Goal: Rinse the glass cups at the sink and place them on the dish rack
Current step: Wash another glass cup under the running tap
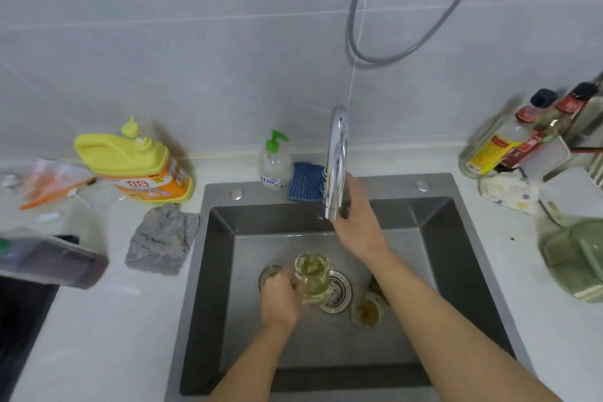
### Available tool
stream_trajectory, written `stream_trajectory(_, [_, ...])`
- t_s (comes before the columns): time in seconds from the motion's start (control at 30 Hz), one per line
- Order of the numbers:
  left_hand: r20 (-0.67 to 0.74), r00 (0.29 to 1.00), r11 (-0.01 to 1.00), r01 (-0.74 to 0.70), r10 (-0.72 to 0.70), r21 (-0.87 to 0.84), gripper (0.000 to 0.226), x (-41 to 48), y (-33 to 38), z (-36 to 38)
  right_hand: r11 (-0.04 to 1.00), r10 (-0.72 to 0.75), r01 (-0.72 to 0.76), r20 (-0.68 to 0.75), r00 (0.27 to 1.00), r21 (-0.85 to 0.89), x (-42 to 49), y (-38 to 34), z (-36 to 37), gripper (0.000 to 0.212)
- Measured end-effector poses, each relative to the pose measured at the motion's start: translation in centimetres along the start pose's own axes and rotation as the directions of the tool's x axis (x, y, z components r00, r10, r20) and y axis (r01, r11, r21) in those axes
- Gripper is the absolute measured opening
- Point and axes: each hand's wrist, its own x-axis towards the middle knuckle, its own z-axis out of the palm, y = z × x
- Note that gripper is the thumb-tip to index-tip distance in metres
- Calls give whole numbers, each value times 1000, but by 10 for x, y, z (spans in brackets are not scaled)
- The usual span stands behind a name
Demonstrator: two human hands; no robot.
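Note:
My left hand (281, 295) grips the handle of a glass mug (312, 276) holding yellowish liquid, upright above the drain (339, 292) in the grey sink (225, 271). My right hand (357, 215) reaches up to the chrome tap (337, 160), fingers against its spout; whether they curl round it I cannot tell. A second glass cup (268, 272) stands in the sink behind my left hand. A third cup (367, 312) with brownish residue sits right of the drain, partly hidden by my right forearm.
A grey cloth (163, 238) lies left of the sink, with a yellow detergent jug (137, 163) behind it. A soap pump bottle (274, 163) and blue sponge (305, 181) stand by the tap. Sauce bottles (515, 137) and a green item (577, 258) sit right.

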Motion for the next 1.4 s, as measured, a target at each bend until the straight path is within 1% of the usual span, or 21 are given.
stream_trajectory(0.07, [-31,1000,1000,5,-6,-26,16,0,12,-9,999,24,-22,53,998,-32,2,-7,-5,49])
stream_trajectory(0.13, [-50,999,999,6,-9,-53,16,2,20,-14,998,55,-51,95,994,-47,-4,-7,-10,42])
stream_trajectory(0.2, [-66,998,996,20,-26,-82,19,0,27,-18,998,40,-34,133,990,-47,-13,-4,-13,45])
stream_trajectory(0.27, [-86,996,995,24,-32,-95,19,-3,34,-20,999,45,-46,105,993,6,-26,3,-11,53])
stream_trajectory(0.33, [-93,995,992,24,-35,-124,21,-4,40,-21,987,120,-128,81,989,102,-44,13,-5,53])
stream_trajectory(0.37, [-94,994,990,36,-50,-140,23,-3,42,-21,975,174,-188,119,977,120,-53,18,0,54])
stream_trajectory(0.43, [-72,993,980,83,-97,-182,26,-1,44,-20,951,258,-292,256,932,105,-72,27,7,62])
stream_trajectory(0.5, [-31,988,957,136,-149,-255,26,4,42,-16,925,284,-348,329,901,153,-80,32,9,58])
stream_trajectory(0.6, [-16,974,876,196,-226,-441,34,22,23,2,908,292,-366,319,902,204,-75,32,11,57])
stream_trajectory(0.7, [24,953,745,251,-302,-618,31,-2,60,-15,887,321,-391,281,904,246,-71,22,15,64])
stream_trajectory(0.77, [62,940,675,285,-335,-680,32,-10,73,-14,898,323,-385,273,906,213,-74,18,17,64])
stream_trajectory(0.87, [71,941,645,280,-330,-711,36,-11,71,-2,896,344,-403,282,896,188,-73,19,16,77])
stream_trajectory(0.93, [73,946,646,271,-317,-714,38,-12,69,2,843,426,-496,308,851,206,-67,19,12,84])
stream_trajectory(1.0, [60,948,645,258,-312,-719,38,-11,67,4,738,516,-617,361,777,275,-61,21,11,91])
stream_trajectory(1.03, [47,949,647,247,-310,-722,38,-10,67,3,709,516,-634,385,765,309,-62,20,11,92])
stream_trajectory(1.07, [39,949,648,243,-313,-722,37,-8,68,2,721,481,-610,396,782,328,-64,19,12,88])
stream_trajectory(1.1, [12,949,651,225,-315,-725,34,-4,67,2,764,435,-558,381,816,324,-67,16,14,81])
stream_trajectory(1.17, [-35,948,656,193,-318,-730,26,2,66,3,839,370,-458,310,876,293,-74,15,20,63])
stream_trajectory(1.27, [-14,968,669,162,-249,-726,22,-2,76,9,899,300,-345,192,934,270,-79,17,25,65])
stream_trajectory(1.33, [11,973,624,157,-232,-766,34,1,76,18,921,287,-314,144,947,229,-81,13,26,56])
stream_trajectory(1.4, [64,975,603,184,-215,-776,68,7,67,28,918,295,-313,108,949,243,-84,5,26,38])
